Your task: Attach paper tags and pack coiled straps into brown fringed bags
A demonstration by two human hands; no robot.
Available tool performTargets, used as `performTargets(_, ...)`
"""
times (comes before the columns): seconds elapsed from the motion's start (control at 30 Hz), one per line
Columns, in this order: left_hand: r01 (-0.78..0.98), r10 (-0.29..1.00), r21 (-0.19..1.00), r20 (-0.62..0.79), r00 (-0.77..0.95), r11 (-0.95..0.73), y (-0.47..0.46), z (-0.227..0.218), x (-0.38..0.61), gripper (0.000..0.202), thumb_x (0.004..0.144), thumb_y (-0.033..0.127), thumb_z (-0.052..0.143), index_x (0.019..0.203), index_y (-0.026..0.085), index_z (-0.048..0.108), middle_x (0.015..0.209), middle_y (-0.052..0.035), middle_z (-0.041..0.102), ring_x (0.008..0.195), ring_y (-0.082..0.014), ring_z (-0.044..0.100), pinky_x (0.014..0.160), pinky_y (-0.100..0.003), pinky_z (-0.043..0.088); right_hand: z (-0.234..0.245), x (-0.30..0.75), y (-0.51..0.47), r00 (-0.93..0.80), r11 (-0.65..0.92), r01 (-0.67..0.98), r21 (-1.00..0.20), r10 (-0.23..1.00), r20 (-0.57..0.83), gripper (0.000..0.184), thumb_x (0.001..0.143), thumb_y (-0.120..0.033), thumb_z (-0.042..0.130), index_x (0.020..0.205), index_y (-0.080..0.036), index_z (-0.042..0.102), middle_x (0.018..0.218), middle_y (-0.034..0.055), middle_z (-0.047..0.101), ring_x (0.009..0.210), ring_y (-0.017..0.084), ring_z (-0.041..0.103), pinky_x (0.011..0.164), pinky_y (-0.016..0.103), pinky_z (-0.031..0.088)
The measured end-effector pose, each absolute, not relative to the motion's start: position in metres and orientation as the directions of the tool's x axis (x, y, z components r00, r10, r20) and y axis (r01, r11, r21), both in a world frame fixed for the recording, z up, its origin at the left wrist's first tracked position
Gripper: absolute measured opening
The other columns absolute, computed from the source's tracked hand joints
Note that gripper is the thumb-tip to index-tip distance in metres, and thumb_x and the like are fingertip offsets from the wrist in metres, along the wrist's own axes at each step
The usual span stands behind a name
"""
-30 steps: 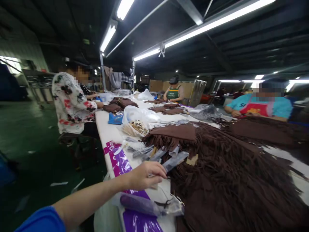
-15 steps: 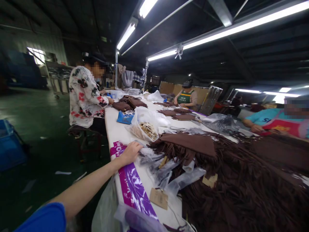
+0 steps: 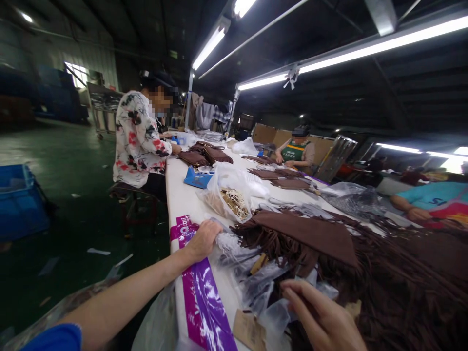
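My left hand (image 3: 205, 240) lies at the table's left edge, its fingers curled down over the end of a heap of clear plastic sleeves and white strings (image 3: 229, 243). What its fingertips hold is hidden. A purple printed plastic strip (image 3: 204, 297) runs under that wrist. My right hand (image 3: 325, 317) is over the clear plastic sleeves (image 3: 256, 287), thumb and fingers loosely bent with a gap between them; nothing shows in it. To its left lies a brown card tag (image 3: 249, 329). Just beyond is a dark brown fringed bag (image 3: 303, 231).
A white plastic bag of stringed tags (image 3: 234, 202) stands farther up the table, beside a blue box (image 3: 197, 178). More brown fringed pieces (image 3: 409, 292) pile up at right. Co-workers sit at left (image 3: 141, 139), far side (image 3: 295, 151) and right (image 3: 431, 200). A blue crate (image 3: 22, 204) is on the floor.
My right hand has come into view from below, over the plastic sleeves. My left hand stays at the same spot on the table. The view has shifted slightly left.
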State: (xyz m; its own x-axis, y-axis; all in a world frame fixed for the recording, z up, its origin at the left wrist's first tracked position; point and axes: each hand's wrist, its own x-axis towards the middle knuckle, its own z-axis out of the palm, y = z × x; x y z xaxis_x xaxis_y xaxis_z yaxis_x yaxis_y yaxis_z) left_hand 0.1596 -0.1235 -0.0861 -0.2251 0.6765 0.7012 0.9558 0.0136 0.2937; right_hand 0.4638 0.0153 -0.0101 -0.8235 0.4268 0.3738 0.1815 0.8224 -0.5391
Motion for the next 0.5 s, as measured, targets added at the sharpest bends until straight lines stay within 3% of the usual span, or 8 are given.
performTargets(0.1, 0.956, 0.686, 0.292, 0.694, -0.220, 0.010, -0.124, -0.083, 0.162, 0.018, 0.085, 0.010, 0.037, 0.093, 0.017, 0.051, 0.090, -0.0078, 0.056, 0.088, -0.0210, 0.050, 0.089, -0.038, 0.041, -0.004, 0.397, 0.014, -0.795, 0.735, 0.159, -0.659, 0.491, 0.356, 0.041, 0.094, -0.052, 0.042, 0.099, -0.022, 0.069, 0.076, 0.0018, 0.070, 0.069, 0.018, 0.066, 0.064, 0.024, 0.051)
performTargets(0.2, 0.959, 0.698, 0.282, 0.684, -0.213, 0.017, -0.124, -0.083, 0.164, 0.017, 0.085, 0.010, 0.037, 0.091, 0.017, 0.051, 0.089, -0.0081, 0.056, 0.087, -0.0212, 0.049, 0.087, -0.038, 0.041, -0.001, 0.353, 0.008, -0.816, 0.745, 0.137, -0.653, 0.459, 0.351, 0.041, 0.095, -0.048, 0.039, 0.092, -0.020, 0.070, 0.072, 0.0023, 0.068, 0.064, 0.018, 0.063, 0.059, 0.024, 0.045)
performTargets(0.33, 0.958, 0.719, 0.287, 0.660, -0.219, 0.028, -0.123, -0.086, 0.162, 0.015, 0.087, 0.012, 0.037, 0.090, 0.017, 0.051, 0.090, -0.0077, 0.056, 0.087, -0.0213, 0.049, 0.085, -0.036, 0.041, 0.000, 0.331, 0.003, -0.881, 0.886, 0.196, -0.419, 0.347, 0.322, 0.027, 0.094, -0.031, 0.045, 0.077, -0.020, 0.063, 0.066, 0.0013, 0.065, 0.062, 0.016, 0.061, 0.058, 0.024, 0.037)
performTargets(0.43, 0.961, 0.742, 0.273, 0.633, -0.220, 0.052, -0.121, -0.089, 0.158, 0.015, 0.089, 0.011, 0.037, 0.091, 0.016, 0.051, 0.089, -0.0081, 0.057, 0.086, -0.0214, 0.050, 0.086, -0.037, 0.041, 0.006, 0.344, 0.012, -0.882, 0.922, 0.350, -0.167, 0.384, 0.274, 0.022, 0.094, -0.027, 0.043, 0.078, -0.022, 0.057, 0.070, 0.0017, 0.067, 0.064, 0.017, 0.063, 0.053, 0.025, 0.029)
performTargets(0.5, 0.964, 0.768, 0.250, 0.598, -0.228, 0.092, -0.119, -0.091, 0.156, 0.014, 0.089, 0.011, 0.039, 0.090, 0.016, 0.052, 0.088, -0.0080, 0.057, 0.085, -0.0215, 0.050, 0.086, -0.037, 0.042, 0.010, 0.370, 0.027, -0.862, 0.898, 0.435, -0.067, 0.436, 0.257, 0.024, 0.093, -0.030, 0.042, 0.074, -0.024, 0.054, 0.069, 0.0009, 0.066, 0.062, 0.018, 0.062, 0.051, 0.026, 0.026)
